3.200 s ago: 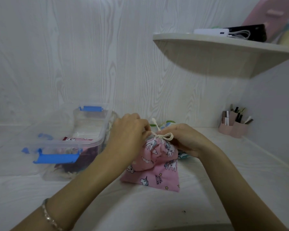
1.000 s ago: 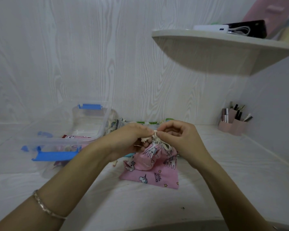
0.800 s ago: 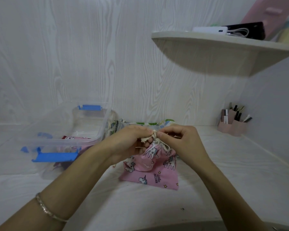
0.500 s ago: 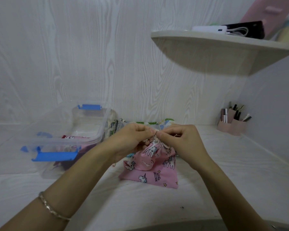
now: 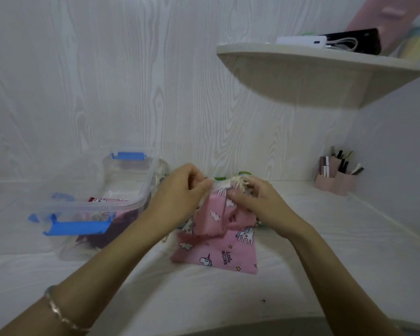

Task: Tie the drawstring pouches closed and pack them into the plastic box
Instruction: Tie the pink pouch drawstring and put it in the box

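A pink unicorn-print drawstring pouch (image 5: 218,251) stands on the white desk in the middle, its top gathered. My left hand (image 5: 180,192) pinches the gathered neck on the left. On the right, my right hand (image 5: 255,200) grips the neck, with the cream drawstring (image 5: 239,183) bunched above its fingers. The clear plastic box (image 5: 129,200) with blue latches stands open to the left and holds pouches in pink and dark red. More pouches lie behind my hands, mostly hidden.
A pink pen holder (image 5: 335,177) stands at the back right against the wall. A curved shelf (image 5: 313,66) juts out overhead on the right, carrying a power bank and a phone. The box's clear lid (image 5: 66,180) lies to its left.
Both hands have stopped pulling the cord ends and now hold the pouch's gathered neck. The pouch's top is folded and bunched lower over its body.
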Available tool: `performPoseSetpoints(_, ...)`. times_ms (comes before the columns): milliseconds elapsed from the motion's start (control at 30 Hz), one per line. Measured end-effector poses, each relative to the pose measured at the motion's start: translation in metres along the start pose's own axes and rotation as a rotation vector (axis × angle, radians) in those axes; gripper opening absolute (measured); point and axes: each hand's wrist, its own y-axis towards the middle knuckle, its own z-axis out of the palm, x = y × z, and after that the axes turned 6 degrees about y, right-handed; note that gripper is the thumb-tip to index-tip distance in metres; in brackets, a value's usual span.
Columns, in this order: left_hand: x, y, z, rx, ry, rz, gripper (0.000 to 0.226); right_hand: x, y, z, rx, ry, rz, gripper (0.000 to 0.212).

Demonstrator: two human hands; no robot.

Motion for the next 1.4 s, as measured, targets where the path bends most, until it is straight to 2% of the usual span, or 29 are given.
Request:
performPoseSetpoints(33,-0.004,-0.003,-0.001,0.017,0.003,-0.063,0.055,0.004,0.003,0.000,-0.070,0.055,-0.011,0.015)
performPoseSetpoints(67,-0.005,-0.005,0.001,0.186,-0.080,-0.195,0.077,0.007,0.007,-0.001,-0.118,0.096,-0.031,0.016)
performPoseSetpoints(133,-0.008,-0.009,0.007,0.766,-0.488,-0.558,0.111,0.018,0.013,0.000,-0.167,0.131,-0.086,0.014)
performPoseSetpoints(167,-0.005,-0.007,0.013,0.944,-0.756,-0.672,0.120,0.024,0.015,0.003,-0.172,0.142,-0.107,0.010)
performPoseSetpoints(200,-0.002,-0.004,0.017,0.996,-0.978,-0.725,0.125,0.032,0.017,0.006,-0.172,0.158,-0.127,0.007)
performPoseSetpoints(300,-0.004,0.015,0.015,0.927,-1.328,-0.732,0.125,0.056,0.018,0.014,-0.178,0.178,-0.240,0.007)
performPoseSetpoints(400,-0.017,0.032,-0.003,0.800,-1.435,-0.585,0.118,0.087,0.013,0.019,-0.172,0.175,-0.386,0.006)
performPoseSetpoints(500,-0.029,0.047,-0.031,0.647,-1.468,-0.418,0.109,0.111,0.010,0.029,-0.131,0.128,-0.531,0.014)
performPoseSetpoints(600,-0.031,0.063,-0.070,0.490,-1.481,-0.376,0.110,0.122,0.019,0.044,-0.090,0.076,-0.582,0.018)
performPoseSetpoints(733,-0.012,0.073,-0.119,0.321,-1.386,-0.386,0.106,0.123,0.047,0.071,-0.041,0.140,-0.564,0.019)
performPoseSetpoints(867,0.030,0.081,-0.149,0.217,-1.287,-0.488,0.095,0.113,0.082,0.106,0.040,0.274,-0.467,0.018)
performPoseSetpoints(967,0.063,0.086,-0.155,0.180,-1.247,-0.580,0.088,0.102,0.101,0.127,0.087,0.344,-0.374,0.018)
performPoseSetpoints(1133,0.102,0.101,-0.142,0.204,-1.097,-0.739,0.080,0.080,0.127,0.142,0.138,0.319,-0.238,0.016)
performPoseSetpoints(1333,0.138,0.121,-0.114,0.324,-0.988,-0.817,0.080,0.062,0.142,0.148,0.314,0.083,-0.181,0.021)
performPoseSetpoints(1400,0.147,0.121,-0.111,0.369,-0.922,-0.874,0.074,0.059,0.144,0.150,0.361,0.018,-0.175,0.020)
